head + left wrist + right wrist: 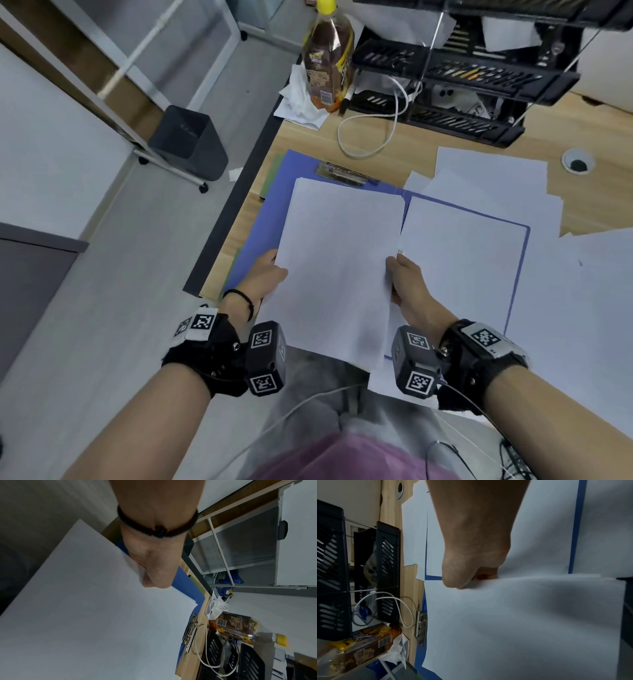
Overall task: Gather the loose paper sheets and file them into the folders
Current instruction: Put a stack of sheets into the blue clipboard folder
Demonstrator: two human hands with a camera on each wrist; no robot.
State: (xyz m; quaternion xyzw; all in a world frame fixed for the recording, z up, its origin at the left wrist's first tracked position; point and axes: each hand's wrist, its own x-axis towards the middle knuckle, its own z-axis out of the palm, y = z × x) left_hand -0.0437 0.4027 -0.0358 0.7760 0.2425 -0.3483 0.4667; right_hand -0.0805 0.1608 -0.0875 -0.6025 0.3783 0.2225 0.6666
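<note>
I hold a stack of white paper sheets (337,260) by both long edges, over the left half of an open blue folder (274,195). My left hand (270,274) grips the stack's left edge, thumb on top (154,580). My right hand (404,277) grips its right edge (462,582). The folder's metal clip (342,174) lies just beyond the stack's far edge. A white sheet (462,260) covers the folder's right half. More loose sheets (493,181) lie on the desk to the right.
A green folder edge (270,174) shows under the blue one. A brown drink bottle (329,61), crumpled tissue (301,99), a white cable (373,137) and black stacked trays (462,89) stand at the desk's far side. A dark bin (188,140) sits on the floor left.
</note>
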